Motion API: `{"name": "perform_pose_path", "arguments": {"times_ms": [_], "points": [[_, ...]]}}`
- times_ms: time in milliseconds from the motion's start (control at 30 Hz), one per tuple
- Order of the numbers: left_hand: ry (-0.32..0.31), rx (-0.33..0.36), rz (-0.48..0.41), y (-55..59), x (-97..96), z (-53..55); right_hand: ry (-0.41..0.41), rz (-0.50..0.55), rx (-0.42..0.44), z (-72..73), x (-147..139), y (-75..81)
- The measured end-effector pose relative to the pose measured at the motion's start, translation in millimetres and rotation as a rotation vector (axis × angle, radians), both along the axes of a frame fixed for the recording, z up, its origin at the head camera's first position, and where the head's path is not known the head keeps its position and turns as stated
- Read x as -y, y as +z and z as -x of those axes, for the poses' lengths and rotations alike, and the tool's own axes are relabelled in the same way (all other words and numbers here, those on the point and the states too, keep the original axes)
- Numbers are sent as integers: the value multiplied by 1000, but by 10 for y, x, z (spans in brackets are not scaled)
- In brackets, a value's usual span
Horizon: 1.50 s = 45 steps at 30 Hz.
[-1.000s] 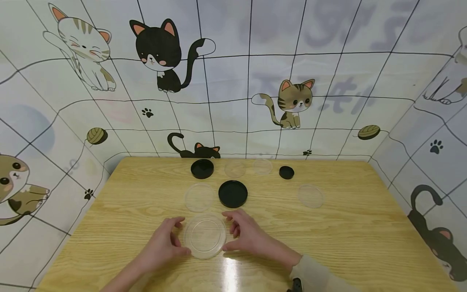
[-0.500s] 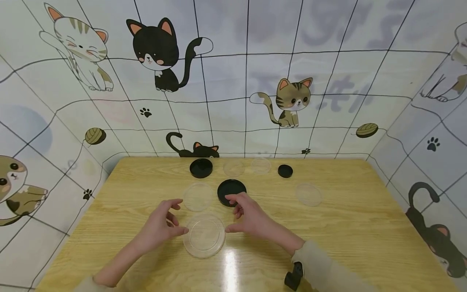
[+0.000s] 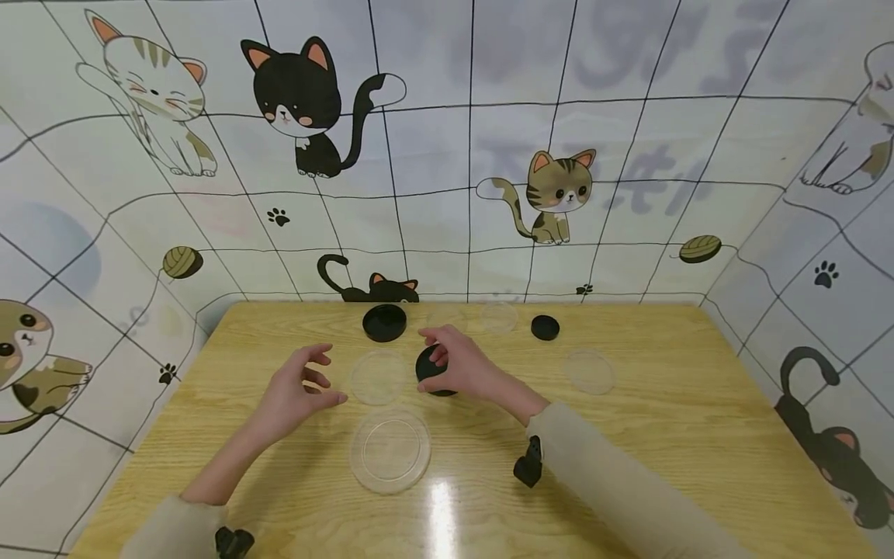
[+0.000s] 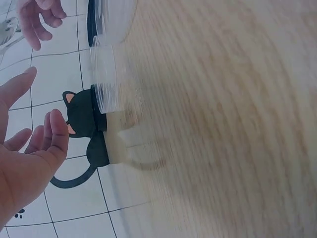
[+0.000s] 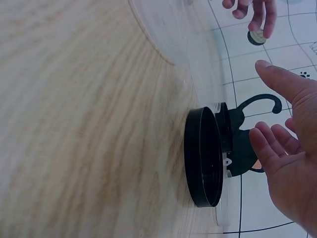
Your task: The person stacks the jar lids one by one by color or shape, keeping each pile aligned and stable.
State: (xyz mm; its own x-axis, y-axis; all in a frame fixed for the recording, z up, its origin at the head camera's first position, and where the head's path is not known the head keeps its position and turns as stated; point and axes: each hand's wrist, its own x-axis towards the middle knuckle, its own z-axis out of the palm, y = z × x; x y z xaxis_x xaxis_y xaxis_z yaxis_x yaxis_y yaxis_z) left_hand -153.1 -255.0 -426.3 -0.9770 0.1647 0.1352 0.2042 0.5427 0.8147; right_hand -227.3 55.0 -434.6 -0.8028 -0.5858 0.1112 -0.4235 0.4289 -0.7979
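My right hand point(image 3: 457, 363) hovers over a black round lid point(image 3: 427, 369) with a raised rim, partly covering it in the head view. The right wrist view shows that black lid point(image 5: 194, 158) lying on the table, apart from the relaxed fingers. To the left, my left hand point(image 3: 288, 394) is held above the table, fingers spread and nothing in them. Closest to it is a clear round lid point(image 3: 377, 378). A larger clear round lid point(image 3: 391, 452), with a ring inside its rim, lies in front between the two forearms.
Along the back edge of the wooden table point(image 3: 670, 435) are a black lid point(image 3: 384, 323), a small black lid point(image 3: 545, 328) and a clear disc point(image 3: 499, 317). Another clear disc point(image 3: 590, 373) lies at the right. A cat-print cloth wall point(image 3: 433, 155) encloses the back and sides.
Both hands have left the sides of the large clear lid and moved up and away. My right hand has come over the black lid; my left hand has shifted outward.
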Motion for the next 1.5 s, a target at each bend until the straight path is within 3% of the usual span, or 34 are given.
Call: {"name": "perform_pose_path", "arguments": {"times_ms": [233, 433, 600, 900, 1167, 1500], "points": [[5, 55, -24, -108, 86, 122, 70, -40, 27, 256, 182, -27], [4, 138, -75, -252, 117, 218, 113, -94, 79, 399, 282, -99], [-6, 164, -111, -313, 99, 241, 144, -143, 106, 491, 339, -158], [-25, 215, -181, -415, 40, 277, 177, -252, 58, 604, 362, -218], [-31, 218, -86, -431, 41, 344, 196, -296, 35, 649, 404, -259], [-27, 221, -37, -457, 10, 421, 217, -352, -4, 670, 435, -314]]}}
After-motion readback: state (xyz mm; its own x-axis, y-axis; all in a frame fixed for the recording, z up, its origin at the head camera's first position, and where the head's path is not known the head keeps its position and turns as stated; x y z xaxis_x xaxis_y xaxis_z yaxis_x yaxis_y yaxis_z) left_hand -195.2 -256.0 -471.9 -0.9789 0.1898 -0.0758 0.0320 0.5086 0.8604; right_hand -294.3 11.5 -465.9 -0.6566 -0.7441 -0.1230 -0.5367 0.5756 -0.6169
